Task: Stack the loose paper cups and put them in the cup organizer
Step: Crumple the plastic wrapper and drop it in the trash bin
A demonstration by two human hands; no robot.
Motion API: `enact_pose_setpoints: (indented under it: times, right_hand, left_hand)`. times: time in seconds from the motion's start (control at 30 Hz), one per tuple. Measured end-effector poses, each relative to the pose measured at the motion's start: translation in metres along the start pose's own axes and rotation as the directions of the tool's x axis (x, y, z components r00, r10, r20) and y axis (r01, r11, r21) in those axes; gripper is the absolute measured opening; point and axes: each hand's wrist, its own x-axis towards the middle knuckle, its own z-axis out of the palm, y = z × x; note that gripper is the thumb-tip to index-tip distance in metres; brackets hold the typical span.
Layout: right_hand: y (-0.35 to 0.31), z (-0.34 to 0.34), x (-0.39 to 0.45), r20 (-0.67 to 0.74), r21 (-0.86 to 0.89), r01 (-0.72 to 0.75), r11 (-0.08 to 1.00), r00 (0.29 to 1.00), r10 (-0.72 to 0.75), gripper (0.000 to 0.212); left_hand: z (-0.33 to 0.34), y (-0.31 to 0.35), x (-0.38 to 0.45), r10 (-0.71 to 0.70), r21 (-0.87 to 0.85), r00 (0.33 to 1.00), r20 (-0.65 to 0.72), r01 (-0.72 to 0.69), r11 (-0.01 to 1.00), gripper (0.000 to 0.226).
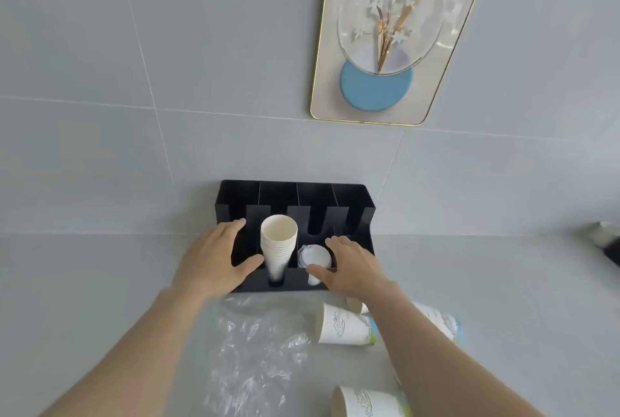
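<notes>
Grey tiled wall and matching grey counter are framing everything; matte, flat, faint grout lines. A gold-rimmed decorative wall panel is hanging upper right, not part of the job.

Black cup organizer is sitting on the counter flush against the wall, probably so it is not sliding when pushed on. Rigid sheet material, glossy-ish, four compartments with U-shaped front cutouts for pulling cups out.

Crumpled clear plastic bag is lying just in front of the organizer: thin, wrinkled film, looks like the cups' sleeve.

Left hand is resting open on the organizer's left front, fingers spread, thumb against the divider beside the cup stack; reads as bracing, not gripping. Right hand is reaching over the right-centre compartment, fingers loosely spread, thumb touching the lids there; cannot tell if it is pinching anything.

Stack of paper cups is already standing in the second compartment from the left, nested tight, rims up, leaning slightly forward. Tapered, cream inside, matte paper.

Loose paper cups are lying on their sides on the counter: one just under the right wrist, one at the bottom edge, one partly hidden behind the forearm. White with line-art print, green-blue band at base. Light, will roll.

White plastic lids are sitting in the third compartment, translucent, round.

Judgement: task partway done, loose cups are still waiting.
</notes>
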Motion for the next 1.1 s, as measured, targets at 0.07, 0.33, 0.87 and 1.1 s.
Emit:
enact_pose_setpoints:
  times: [0.07,0.33,0.87,1.1]
  right_hand:
    - [-0.001,0.017,-0.007,0.051,-0.008,-0.023,1.0,0.998,0.023,0.07]
    - [-0.005,0.102,-0.059,0.298,0.014,-0.043,0.999,0.954,0.037,0.093]
    - [-0.04,0.235,-0.133,0.525,0.286,-0.312,0.906,0.842,0.124,0.107]
    - [-0.063,0.271,-0.158,0.594,0.403,-0.543,0.737,0.767,0.24,0.046]
  left_hand:
    - [0.015,-0.01,-0.015,-0.006,-0.004,0.999,0.041,0.006,1.0,0.083]
    - [0.089,-0.049,-0.094,-0.056,-0.079,0.973,0.224,0.076,0.994,0.095]
    - [0.168,-0.083,-0.214,-0.126,-0.112,0.825,0.551,0.223,0.968,0.146]
    - [0.2,-0.096,-0.25,-0.161,-0.128,0.861,0.482,0.251,0.96,0.119]
